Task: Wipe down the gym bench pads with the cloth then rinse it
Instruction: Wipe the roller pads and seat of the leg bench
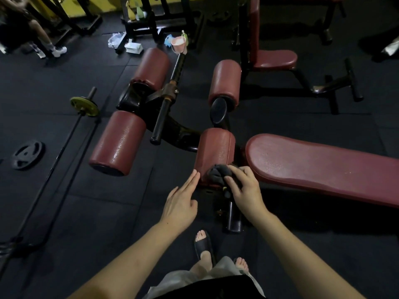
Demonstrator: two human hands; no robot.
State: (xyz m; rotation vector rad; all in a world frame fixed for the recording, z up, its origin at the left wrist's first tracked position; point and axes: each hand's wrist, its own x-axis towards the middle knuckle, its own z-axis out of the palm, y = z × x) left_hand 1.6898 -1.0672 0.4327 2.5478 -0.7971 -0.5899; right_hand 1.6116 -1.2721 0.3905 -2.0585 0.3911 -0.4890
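The cloth (222, 174) is sitting bunched up on the near end of a red roller pad (216, 151) — the right hand (246, 188) is curling its fingers around it. The left hand (181, 201) is lying flat, fingers straight and together, tips touching that same pad — just left of the cloth. A pink bucket (178, 44) is standing far behind the pad; what is inside is too hard to tell.

Cloth (222, 173) on roller pad (216, 152), bench pad (323, 169) just right.

Bench pad (323, 167) cut off at right edge; cloth (220, 172) partly under right hand (244, 188)
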